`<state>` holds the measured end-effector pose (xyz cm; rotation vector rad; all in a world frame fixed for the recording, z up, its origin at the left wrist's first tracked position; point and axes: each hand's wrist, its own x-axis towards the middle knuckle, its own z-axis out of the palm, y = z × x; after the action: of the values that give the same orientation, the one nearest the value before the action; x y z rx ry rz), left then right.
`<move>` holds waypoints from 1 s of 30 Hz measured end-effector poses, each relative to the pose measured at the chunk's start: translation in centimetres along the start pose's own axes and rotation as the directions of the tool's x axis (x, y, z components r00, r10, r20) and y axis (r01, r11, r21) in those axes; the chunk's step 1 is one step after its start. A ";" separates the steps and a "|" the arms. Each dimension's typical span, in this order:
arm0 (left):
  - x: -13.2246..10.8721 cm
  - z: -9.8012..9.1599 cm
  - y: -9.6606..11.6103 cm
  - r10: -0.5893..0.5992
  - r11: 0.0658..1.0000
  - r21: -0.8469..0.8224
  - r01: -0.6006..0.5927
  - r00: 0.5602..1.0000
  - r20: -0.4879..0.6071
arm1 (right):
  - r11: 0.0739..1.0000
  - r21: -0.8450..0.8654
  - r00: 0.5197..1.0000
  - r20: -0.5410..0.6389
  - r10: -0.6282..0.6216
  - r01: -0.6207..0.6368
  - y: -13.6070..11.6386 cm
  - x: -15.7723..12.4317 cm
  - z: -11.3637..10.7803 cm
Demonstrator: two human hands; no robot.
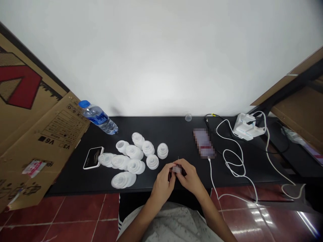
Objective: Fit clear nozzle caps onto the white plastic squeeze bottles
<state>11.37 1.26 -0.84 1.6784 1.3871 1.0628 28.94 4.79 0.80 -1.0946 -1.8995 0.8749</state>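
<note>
Near the front edge of the black table, my left hand and my right hand meet. Both have their fingers closed around a small clear, ridged plastic piece. My fingers cover part of it, so its exact kind does not show. A thin dark tip sticks up just beyond the fingertips. Left of my hands lie several white translucent plastic pieces with round flanges. Closest to my left hand are two such round, stepped pieces, one and another a little farther back.
A water bottle leans near the cardboard box at left, with a white-framed device below. Rightward are a blurred phone on a white cable, a white power strip and loose cords. One clear cap lies by the wall.
</note>
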 end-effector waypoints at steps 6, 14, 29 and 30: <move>0.0 0.2 -0.1 -0.050 0.999 0.002 0.050 0.997 -0.054 | 0.998 0.069 0.999 0.037 0.009 -0.012 -1.1 0.1 -0.8; -0.1 0.6 0.0 -0.045 0.998 0.032 0.047 0.997 -0.059 | 0.975 0.158 0.978 -0.114 0.174 -0.155 0.1 0.3 -0.4; -3.5 -14.8 10.0 0.284 0.923 0.316 -0.219 0.942 -0.178 | 0.994 -0.037 0.961 -0.260 0.088 -0.101 1.9 1.4 0.5; -2.4 -16.8 10.1 0.275 0.910 0.378 -0.167 0.928 -0.253 | 0.994 -0.042 0.956 -0.279 0.090 -0.106 2.0 1.4 0.5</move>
<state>-0.02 -2.61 14.80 2.0377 1.6884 1.3036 28.82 6.78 -0.70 -1.2834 -1.6580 0.6846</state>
